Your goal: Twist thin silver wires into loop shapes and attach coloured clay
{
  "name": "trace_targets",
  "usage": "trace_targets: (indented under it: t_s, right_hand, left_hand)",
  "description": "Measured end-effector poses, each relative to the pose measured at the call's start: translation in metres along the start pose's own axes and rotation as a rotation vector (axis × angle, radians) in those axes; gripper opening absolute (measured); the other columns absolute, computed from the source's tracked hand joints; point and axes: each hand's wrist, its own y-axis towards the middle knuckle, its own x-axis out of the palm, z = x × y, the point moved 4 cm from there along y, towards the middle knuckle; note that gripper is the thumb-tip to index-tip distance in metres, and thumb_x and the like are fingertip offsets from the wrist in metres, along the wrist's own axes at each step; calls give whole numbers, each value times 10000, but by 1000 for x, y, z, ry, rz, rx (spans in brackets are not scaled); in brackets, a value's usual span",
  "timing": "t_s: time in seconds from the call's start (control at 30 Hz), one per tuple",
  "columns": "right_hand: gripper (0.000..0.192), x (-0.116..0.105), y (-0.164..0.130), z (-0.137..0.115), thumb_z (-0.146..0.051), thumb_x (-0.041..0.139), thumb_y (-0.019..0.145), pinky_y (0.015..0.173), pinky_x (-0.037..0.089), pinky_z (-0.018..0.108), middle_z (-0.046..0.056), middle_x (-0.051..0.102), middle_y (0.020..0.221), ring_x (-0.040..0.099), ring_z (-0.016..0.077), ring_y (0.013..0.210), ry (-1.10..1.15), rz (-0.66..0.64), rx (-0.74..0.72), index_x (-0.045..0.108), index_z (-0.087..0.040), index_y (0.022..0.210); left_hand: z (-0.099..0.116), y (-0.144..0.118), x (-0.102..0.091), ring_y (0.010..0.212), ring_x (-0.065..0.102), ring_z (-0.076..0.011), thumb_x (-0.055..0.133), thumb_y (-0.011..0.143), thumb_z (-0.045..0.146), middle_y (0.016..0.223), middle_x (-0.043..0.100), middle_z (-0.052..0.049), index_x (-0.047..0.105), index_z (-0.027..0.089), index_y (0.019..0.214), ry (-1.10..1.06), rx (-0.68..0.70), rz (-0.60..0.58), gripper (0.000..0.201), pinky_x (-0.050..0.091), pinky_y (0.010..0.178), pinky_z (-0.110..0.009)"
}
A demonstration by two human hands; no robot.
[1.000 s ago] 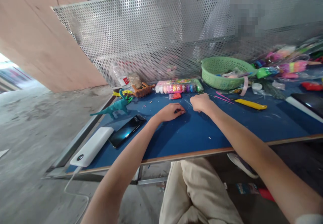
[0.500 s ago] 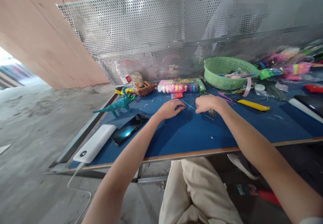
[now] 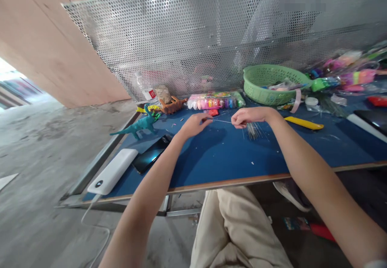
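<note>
My left hand (image 3: pixel 193 124) and my right hand (image 3: pixel 247 115) are raised a little above the blue table (image 3: pixel 217 159). Between their fingertips runs a thin pale wire (image 3: pixel 222 121), pinched at each end. A small bundle of similar thin wires (image 3: pixel 254 130) lies on the table just below my right hand. A pack of coloured clay (image 3: pixel 213 101) sits beyond the hands, with a small red piece (image 3: pixel 213 112) in front of it.
A teal toy dinosaur (image 3: pixel 139 125) and a brown one (image 3: pixel 171 105) stand at back left. A phone (image 3: pixel 151 154) and a white power bank (image 3: pixel 112 171) lie near the left edge. At right are a green basket (image 3: pixel 266 84), a yellow tool (image 3: pixel 304 123) and colourful clutter. A perforated metal screen (image 3: pixel 187 38) backs the table.
Both hands have lifted off the table and drawn apart, pulling one thin wire taut between them. The bundle of wires under my right hand now lies uncovered.
</note>
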Motion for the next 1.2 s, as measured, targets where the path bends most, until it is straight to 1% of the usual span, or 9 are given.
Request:
trace_targets:
  t_s: [0.07,0.13,0.2,0.27,0.37,0.43,0.6,0.83,1.2]
  right_hand:
    - [263,-5,-3,8,-377,553,903,670,437,285,16,576,726,495,144,667,157,38,-50,521,-201,711]
    - [277,-9,-2,13,-416,559,921,689,453,302,25,584,745,508,151,678,273,144,-121,554,-196,754]
    - [262,-13,2,14,-448,598,916,702,468,314,36,627,831,525,150,687,363,327,-232,629,-188,905]
    - [361,-14,10,12,-442,704,853,708,480,308,47,668,973,541,138,705,405,506,-352,664,-197,1116]
    - [521,-10,26,8,-499,740,844,696,497,300,55,696,1075,558,125,706,433,643,-437,664,-220,1278]
    - [551,-7,34,7,-509,779,821,697,507,296,43,717,1014,563,119,685,424,716,-470,684,-217,1278]
    - [436,-6,41,11,-547,781,817,776,549,316,43,753,891,646,154,765,382,923,-471,766,-186,1061]
    - [431,1,46,10,-570,737,873,784,563,335,63,785,920,669,170,778,319,863,-471,789,-184,1059]
    - [438,-1,47,18,-616,733,865,799,580,380,81,803,934,707,209,796,281,832,-453,811,-202,984]
  left_hand:
    - [-9,-3,-6,932,693,-196,522,1024,458,1052,784,-61,779,206,1075,-75,-8,17,363,490,862,-307]
    - [-16,-5,-11,878,678,-187,514,1017,501,1013,784,-61,786,187,1042,-149,-49,54,417,485,808,-289]
    - [-20,-6,-15,836,653,-179,509,1006,544,977,775,-56,784,168,1042,-215,-105,120,467,477,779,-281]
    - [-22,-6,-16,810,624,-171,512,993,576,935,758,-46,781,157,1038,-268,-141,174,501,467,763,-275]
    - [-22,-4,-14,744,565,-151,526,976,601,854,717,-28,781,152,1018,-309,-159,190,518,433,703,-265]
    - [-22,-3,-11,696,524,-139,528,971,610,811,693,-18,784,153,1029,-313,-170,184,528,402,660,-262]
    - [-18,-3,-9,681,510,-136,525,973,607,814,702,-18,797,158,1043,-272,-183,191,530,383,645,-259]
    - [-4,-3,-9,620,442,-120,536,980,592,782,699,-12,810,169,1025,-268,-150,140,506,328,602,-259]
    - [1,-5,-11,594,427,-105,558,985,550,780,707,-32,817,155,1008,-265,-134,120,474,320,574,-249]
